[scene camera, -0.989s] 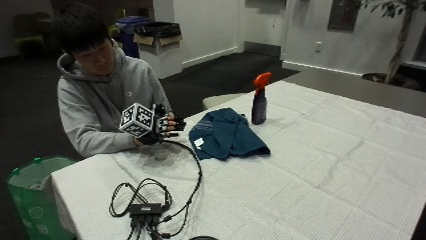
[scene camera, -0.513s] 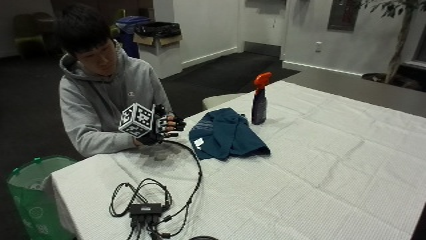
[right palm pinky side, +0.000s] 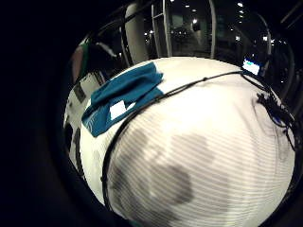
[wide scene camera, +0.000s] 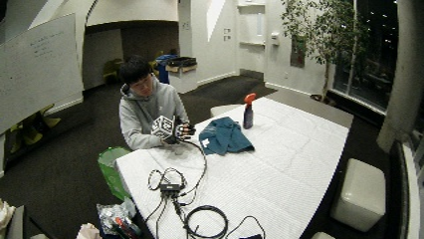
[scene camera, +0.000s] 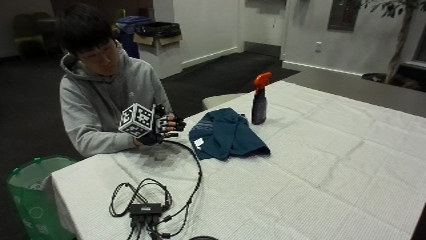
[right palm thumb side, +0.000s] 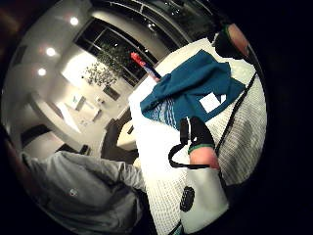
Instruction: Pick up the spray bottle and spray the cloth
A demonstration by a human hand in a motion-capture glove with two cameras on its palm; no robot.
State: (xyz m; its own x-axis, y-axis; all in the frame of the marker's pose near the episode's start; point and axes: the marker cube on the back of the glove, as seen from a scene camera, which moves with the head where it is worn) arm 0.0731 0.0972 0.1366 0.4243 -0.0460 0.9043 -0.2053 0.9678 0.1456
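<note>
Matt teal cloth [scene camera: 226,134], ribbed white tablecloth [scene camera: 319,170], seemingly glossy plastic spray bottle [scene camera: 259,104]

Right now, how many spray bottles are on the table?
1. The spray bottle stands upright on the white table, just beyond the blue cloth, away from the gloved right hand. None other shows.

We see teal cloth [scene camera: 226,136] with small white tag, faint pale stripes along one edge. Spray bottle [scene camera: 259,104]: dark body, orange-red head. Desk [scene camera: 319,170] covered in white, fine ribbed weave. Black glove on right hand [scene camera: 162,131]. Person's hoodie [scene camera: 106,105] grey. Green bag [scene camera: 33,195] at near left of desk.
</note>
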